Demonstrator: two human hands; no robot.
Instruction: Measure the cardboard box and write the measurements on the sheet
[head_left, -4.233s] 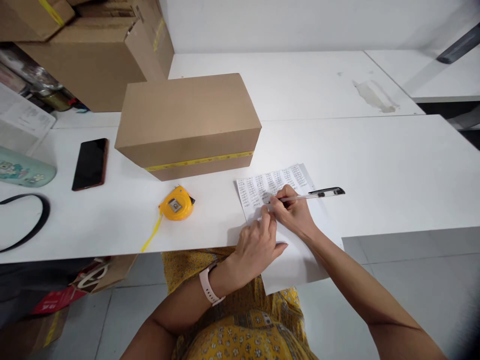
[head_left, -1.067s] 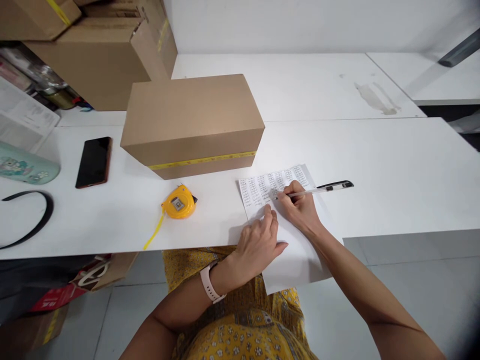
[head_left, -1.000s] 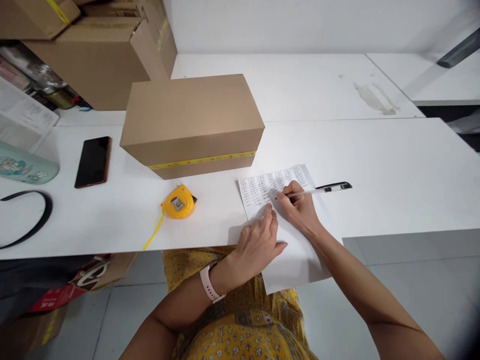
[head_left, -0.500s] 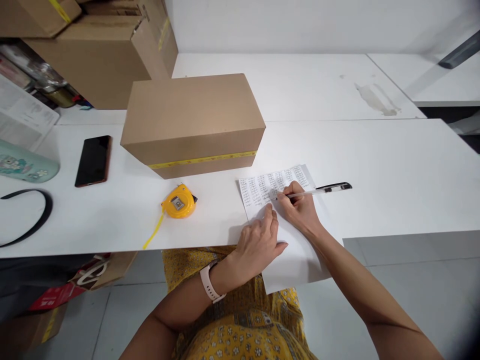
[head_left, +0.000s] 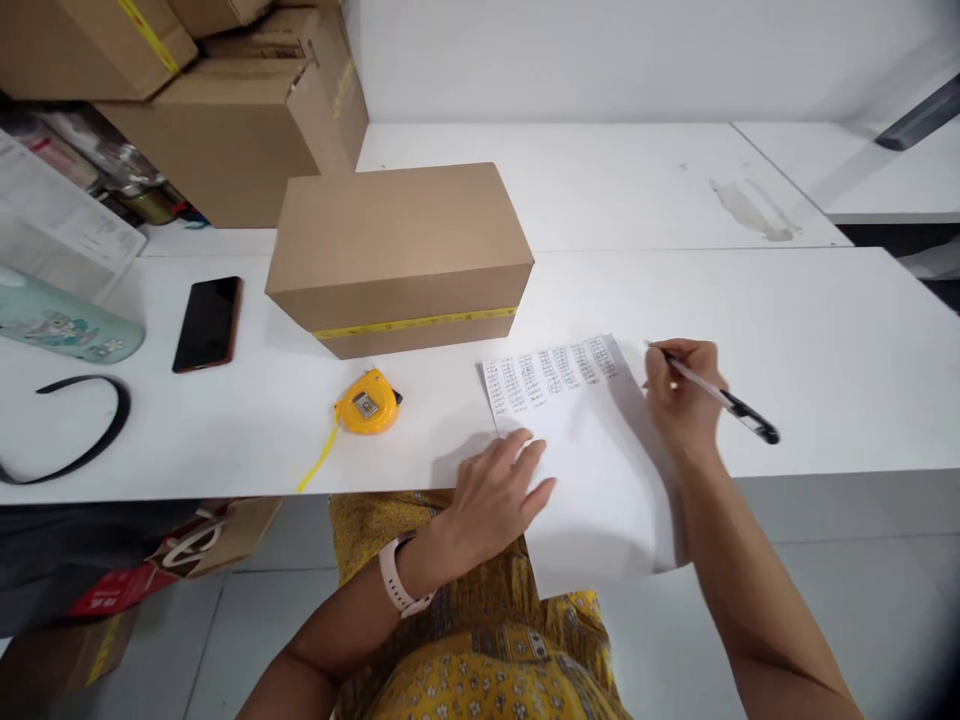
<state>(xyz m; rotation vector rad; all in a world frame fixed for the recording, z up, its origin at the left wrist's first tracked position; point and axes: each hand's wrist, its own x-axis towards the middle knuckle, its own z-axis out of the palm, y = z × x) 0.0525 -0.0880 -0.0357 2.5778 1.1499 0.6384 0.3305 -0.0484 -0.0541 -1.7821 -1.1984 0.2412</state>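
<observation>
Since the paper (head_left: 592, 470) hangs well over the near edge of the bench (head_left: 795, 350), with the left hand (head_left: 491, 490) resting on its left side (fingers loosely spread, not gripping), it could slide or tip off if that hand lifts or drags. The right hand (head_left: 686, 400) pinches the pen (head_left: 729, 401) by the sheet's right edge, so a dropped tip might mark bare bench, and pressure on the overhanging part would likely crease or pierce it.
</observation>
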